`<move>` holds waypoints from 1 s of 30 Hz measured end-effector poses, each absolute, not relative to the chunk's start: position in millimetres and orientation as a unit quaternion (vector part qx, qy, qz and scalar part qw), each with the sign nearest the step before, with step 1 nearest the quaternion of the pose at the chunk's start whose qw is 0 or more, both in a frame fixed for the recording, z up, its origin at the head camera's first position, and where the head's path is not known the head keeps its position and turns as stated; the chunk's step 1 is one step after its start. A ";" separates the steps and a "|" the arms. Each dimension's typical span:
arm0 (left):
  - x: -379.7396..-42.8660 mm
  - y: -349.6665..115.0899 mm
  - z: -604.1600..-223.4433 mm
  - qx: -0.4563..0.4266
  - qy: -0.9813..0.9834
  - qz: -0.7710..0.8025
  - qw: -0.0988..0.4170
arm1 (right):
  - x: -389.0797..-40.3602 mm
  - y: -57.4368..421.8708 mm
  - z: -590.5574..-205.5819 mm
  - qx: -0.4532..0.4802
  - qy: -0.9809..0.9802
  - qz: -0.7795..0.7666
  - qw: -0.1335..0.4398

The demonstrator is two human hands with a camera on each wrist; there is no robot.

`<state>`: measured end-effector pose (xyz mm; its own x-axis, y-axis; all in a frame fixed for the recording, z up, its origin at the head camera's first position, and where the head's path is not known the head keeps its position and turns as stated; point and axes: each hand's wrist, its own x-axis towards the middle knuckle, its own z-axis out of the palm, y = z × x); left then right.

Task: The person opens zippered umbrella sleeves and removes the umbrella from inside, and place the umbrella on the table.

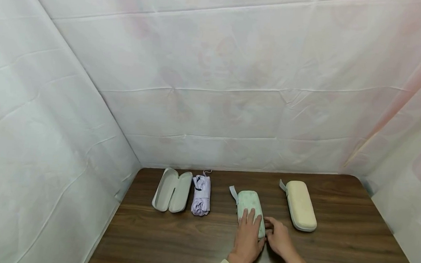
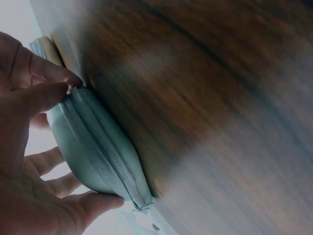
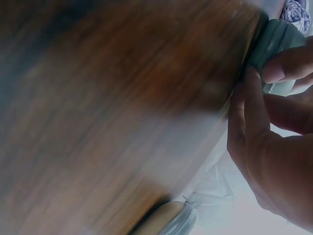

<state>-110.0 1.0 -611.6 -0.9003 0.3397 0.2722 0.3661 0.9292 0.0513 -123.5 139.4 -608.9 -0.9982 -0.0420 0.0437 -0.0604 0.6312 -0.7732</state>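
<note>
Across the bench (image 1: 153, 240): four things in one loose row, namely, from left to right, one open grey case (image 1: 180, 192), one lilac umbrella (image 1: 201, 195), one green case (image 1: 248, 199) and one cream case (image 1: 301, 205)
Cases counted: three in all, one spread open and two with lids down
Green case: one, lying flat right of the middle of the row, its far end leaning left, between the umbrella and the cream case and well apart from both; one zip (image 2: 105, 154) runs along its side
Left hand (image 1: 247, 238): one, its grip spread wide and holding the green case, fingers over the top, thumb at the near end
Right hand (image 1: 280, 238): one, its grip narrow, fingertips at the near right end of the green case; whether they pinch anything I cannot tell
Fabric tabs: two, one pale tab (image 1: 233, 194) at the green case's far left corner, one grey tab (image 1: 283, 186) at the cream case's
Umbrella: one, rolled up, just beside the open grey case, one cord loop (image 1: 207, 172) at its far end
Sleeves: two, pale yellow-green, one at each wrist
Sheeting (image 1: 214, 67): pale, creased, faintly printed, behind the bench and on both sides
</note>
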 end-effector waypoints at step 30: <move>-107.3 -8.8 -604.8 -0.187 -0.967 -0.138 0.107 | -130.9 139.0 -612.2 -0.002 -0.894 0.449 0.003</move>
